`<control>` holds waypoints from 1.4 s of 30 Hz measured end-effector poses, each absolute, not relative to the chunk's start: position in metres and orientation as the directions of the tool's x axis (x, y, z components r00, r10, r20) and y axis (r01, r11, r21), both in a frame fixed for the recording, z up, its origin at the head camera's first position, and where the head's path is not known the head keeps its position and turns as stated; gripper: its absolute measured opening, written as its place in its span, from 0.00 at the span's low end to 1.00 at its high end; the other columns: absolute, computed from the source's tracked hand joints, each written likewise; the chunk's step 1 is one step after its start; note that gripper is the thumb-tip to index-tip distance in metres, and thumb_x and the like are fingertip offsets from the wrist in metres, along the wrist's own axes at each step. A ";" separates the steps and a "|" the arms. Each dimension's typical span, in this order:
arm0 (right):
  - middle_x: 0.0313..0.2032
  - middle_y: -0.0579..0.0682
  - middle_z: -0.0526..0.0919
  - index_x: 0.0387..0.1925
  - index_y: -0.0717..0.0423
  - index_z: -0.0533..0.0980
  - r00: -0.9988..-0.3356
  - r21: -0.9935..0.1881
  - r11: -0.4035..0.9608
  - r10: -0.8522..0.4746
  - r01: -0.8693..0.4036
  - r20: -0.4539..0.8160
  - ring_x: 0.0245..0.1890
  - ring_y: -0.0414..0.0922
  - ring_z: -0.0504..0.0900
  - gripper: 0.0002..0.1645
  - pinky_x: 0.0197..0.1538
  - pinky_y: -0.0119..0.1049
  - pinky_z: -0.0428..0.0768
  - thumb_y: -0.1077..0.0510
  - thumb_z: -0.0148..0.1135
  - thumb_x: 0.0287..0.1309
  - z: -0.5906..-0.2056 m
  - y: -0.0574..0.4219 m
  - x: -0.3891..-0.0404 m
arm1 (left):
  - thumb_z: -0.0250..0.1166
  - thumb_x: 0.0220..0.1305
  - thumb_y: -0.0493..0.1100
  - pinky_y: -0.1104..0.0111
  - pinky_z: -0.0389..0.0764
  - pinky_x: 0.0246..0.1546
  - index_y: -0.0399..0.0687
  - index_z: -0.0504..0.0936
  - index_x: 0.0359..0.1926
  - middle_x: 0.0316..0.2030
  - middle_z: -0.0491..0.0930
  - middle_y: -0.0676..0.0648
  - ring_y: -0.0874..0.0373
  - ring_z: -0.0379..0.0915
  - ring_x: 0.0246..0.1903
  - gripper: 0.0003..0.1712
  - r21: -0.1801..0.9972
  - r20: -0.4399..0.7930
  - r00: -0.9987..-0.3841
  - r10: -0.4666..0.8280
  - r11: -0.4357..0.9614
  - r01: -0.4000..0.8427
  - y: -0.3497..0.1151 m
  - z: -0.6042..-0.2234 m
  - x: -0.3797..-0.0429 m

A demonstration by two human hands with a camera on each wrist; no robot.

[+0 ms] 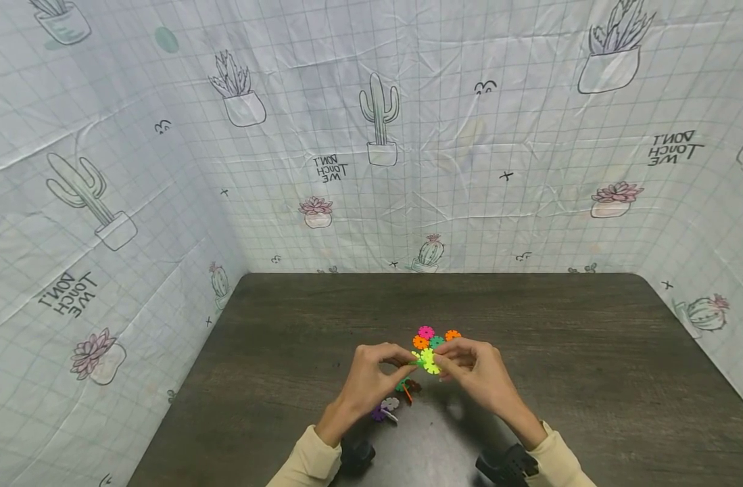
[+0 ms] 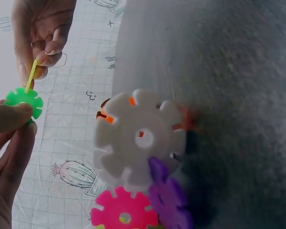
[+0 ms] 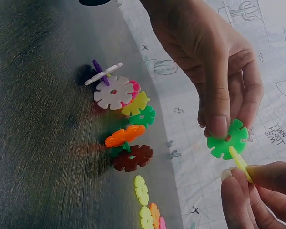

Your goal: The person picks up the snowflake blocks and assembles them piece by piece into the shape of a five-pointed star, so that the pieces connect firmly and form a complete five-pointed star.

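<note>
Between the thumb and fingers of my left hand (image 1: 371,375) is a green notched disc (image 3: 227,141), shaped like a flat flower. My right hand (image 1: 477,372) pinches a yellow notched disc (image 1: 430,363) by its edge. Both hands are raised over the table, close together. In the right wrist view the yellow disc (image 3: 238,158) meets the green one at its rim, turned across it. The left wrist view has the yellow disc (image 2: 32,76) edge-on above the green disc (image 2: 24,102). How deep the slots interlock cannot be made out.
On the dark wooden table (image 1: 298,325), joined white (image 3: 115,98) and purple (image 2: 169,198) discs lie nearest the person. Beyond them are an orange disc (image 3: 125,136) and a brown disc (image 3: 133,160) joined by green. Pink (image 1: 426,332) and orange (image 1: 453,335) discs lie farther back. Patterned cloth (image 1: 420,135) surrounds the table.
</note>
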State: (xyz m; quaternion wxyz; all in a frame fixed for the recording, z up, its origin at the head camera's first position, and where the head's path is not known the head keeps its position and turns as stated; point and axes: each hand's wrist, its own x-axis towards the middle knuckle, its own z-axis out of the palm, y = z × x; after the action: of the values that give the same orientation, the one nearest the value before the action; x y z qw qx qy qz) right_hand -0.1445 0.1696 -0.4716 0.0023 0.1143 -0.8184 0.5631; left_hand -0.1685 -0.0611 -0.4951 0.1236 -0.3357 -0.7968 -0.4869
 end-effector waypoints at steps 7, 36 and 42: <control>0.36 0.56 0.91 0.45 0.60 0.85 -0.974 -0.918 0.346 -0.180 -0.191 0.135 0.30 0.46 0.91 0.11 0.38 0.41 0.90 0.57 0.71 0.66 -0.471 0.168 -0.142 | 0.76 0.62 0.36 0.75 0.86 0.41 0.50 0.92 0.40 0.36 0.92 0.51 0.64 0.87 0.36 0.07 0.634 0.599 -0.688 0.410 0.283 0.720 -0.062 -0.499 -0.169; 0.32 0.53 0.89 0.48 0.65 0.84 -0.963 -0.643 0.721 -0.149 -0.260 0.223 0.29 0.43 0.86 0.15 0.30 0.36 0.82 0.60 0.73 0.62 -0.501 0.206 -0.196 | 0.71 0.67 0.35 0.72 0.88 0.39 0.55 0.89 0.52 0.40 0.88 0.53 0.64 0.85 0.37 0.15 0.713 0.552 -0.783 0.286 0.324 0.621 -0.082 -0.507 -0.170; 0.30 0.49 0.86 0.58 0.66 0.81 -0.938 -0.532 0.773 -0.281 -0.346 0.203 0.28 0.39 0.81 0.26 0.31 0.35 0.79 0.59 0.74 0.61 -0.510 0.219 -0.214 | 0.71 0.69 0.38 0.69 0.89 0.41 0.56 0.88 0.56 0.42 0.87 0.53 0.62 0.87 0.38 0.17 0.722 0.542 -0.794 0.276 0.330 0.608 -0.082 -0.509 -0.171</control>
State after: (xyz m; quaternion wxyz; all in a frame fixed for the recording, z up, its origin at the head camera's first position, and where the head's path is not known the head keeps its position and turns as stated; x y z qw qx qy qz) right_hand -0.2140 0.2187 -0.5101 0.0559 0.1668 -0.9398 0.2930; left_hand -0.1710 -0.0823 -0.5089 0.1635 -0.2764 -0.7991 -0.5083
